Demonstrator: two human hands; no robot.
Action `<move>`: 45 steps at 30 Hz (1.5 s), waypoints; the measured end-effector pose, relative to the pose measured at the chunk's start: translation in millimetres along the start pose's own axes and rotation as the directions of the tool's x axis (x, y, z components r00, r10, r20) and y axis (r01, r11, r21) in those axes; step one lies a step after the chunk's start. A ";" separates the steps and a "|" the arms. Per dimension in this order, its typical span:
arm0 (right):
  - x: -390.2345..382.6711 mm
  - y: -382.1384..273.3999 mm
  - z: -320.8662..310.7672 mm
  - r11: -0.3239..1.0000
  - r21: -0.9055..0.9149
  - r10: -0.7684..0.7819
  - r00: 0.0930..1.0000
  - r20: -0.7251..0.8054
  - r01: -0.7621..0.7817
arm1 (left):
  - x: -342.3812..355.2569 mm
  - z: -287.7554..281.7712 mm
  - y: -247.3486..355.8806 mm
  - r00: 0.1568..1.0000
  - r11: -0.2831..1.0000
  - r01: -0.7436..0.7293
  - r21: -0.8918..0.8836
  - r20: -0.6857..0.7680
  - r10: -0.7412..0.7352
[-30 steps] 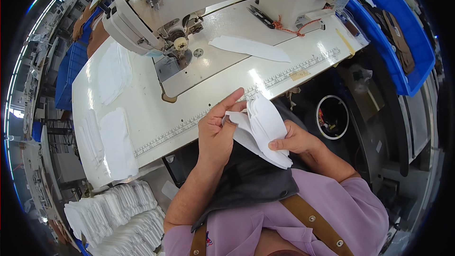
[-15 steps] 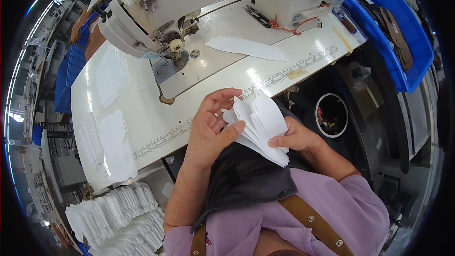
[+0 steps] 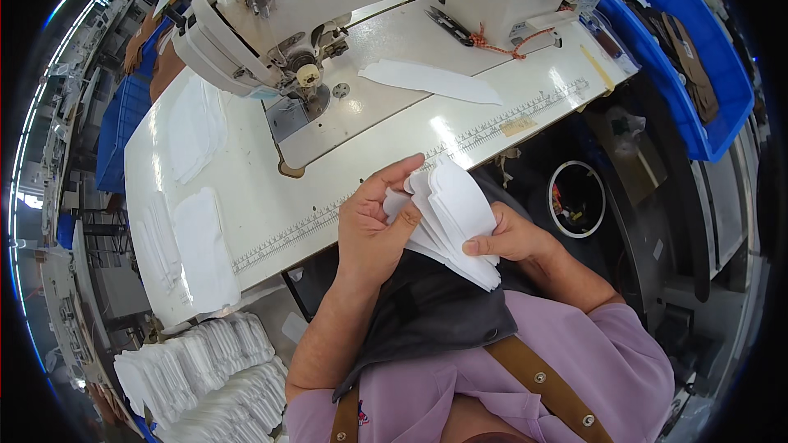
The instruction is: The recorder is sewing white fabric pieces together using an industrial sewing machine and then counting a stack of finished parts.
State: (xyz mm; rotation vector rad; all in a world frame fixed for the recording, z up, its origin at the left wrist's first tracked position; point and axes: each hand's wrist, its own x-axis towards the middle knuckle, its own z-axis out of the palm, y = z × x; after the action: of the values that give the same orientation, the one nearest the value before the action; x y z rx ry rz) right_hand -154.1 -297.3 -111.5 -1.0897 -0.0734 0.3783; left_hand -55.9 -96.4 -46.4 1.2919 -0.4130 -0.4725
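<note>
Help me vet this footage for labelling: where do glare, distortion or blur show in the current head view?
Head view: glare patches on the white tabletop beside the ruler markings; head view: fisheye bending toward the rim, black corners; head view: the held white pieces look fairly sharp, without obvious motion blur.

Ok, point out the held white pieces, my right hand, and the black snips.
Held white pieces [image 3: 463, 203]: head view, broad face of the outermost piece.
Right hand [image 3: 517, 236]: head view, middle of the hand.
Black snips [image 3: 455, 30]: head view, the dark body.
</note>
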 end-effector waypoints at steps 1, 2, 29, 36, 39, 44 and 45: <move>-0.2 -1.6 0.9 1.000 0.001 0.005 1.000 -0.013 -0.005 | 0.3 1.0 -2.8 1.000 1.000 -0.001 0.000 -0.001 0.001; 0.0 -1.9 1.7 1.000 0.000 0.005 1.000 -0.011 -0.005 | 1.2 0.8 -7.6 0.996 0.993 -0.085 0.077 -0.024 0.087; -0.5 5.2 2.6 1.000 0.004 -0.013 1.000 -0.019 0.013 | -0.3 -16.2 5.1 0.987 0.952 0.065 -0.298 0.157 -0.018; 0.1 2.2 4.6 1.000 -0.016 0.003 1.000 0.008 -0.003 | -4.6 -10.6 -2.0 0.995 0.987 0.085 -0.139 0.056 -0.077; 0.3 3.7 4.1 0.999 -0.037 0.013 1.000 0.026 -0.012 | -2.0 -11.3 -10.2 1.000 0.990 0.013 -0.139 -0.001 -0.014; 2.5 5.6 5.1 0.996 -0.092 0.021 0.999 0.033 -0.018 | 4.7 -0.9 1.4 0.982 0.995 -0.001 0.098 -0.189 0.020; 3.9 2.3 8.2 0.998 -0.058 0.020 1.000 0.017 -0.019 | 5.9 -2.5 1.2 0.982 0.995 -0.002 0.099 -0.190 0.021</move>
State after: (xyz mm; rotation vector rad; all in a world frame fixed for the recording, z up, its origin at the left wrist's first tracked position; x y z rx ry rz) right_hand -153.0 -288.1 -110.2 -1.1454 -0.0900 0.4059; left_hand -49.5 -97.4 -45.7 1.4160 -0.2850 -0.3180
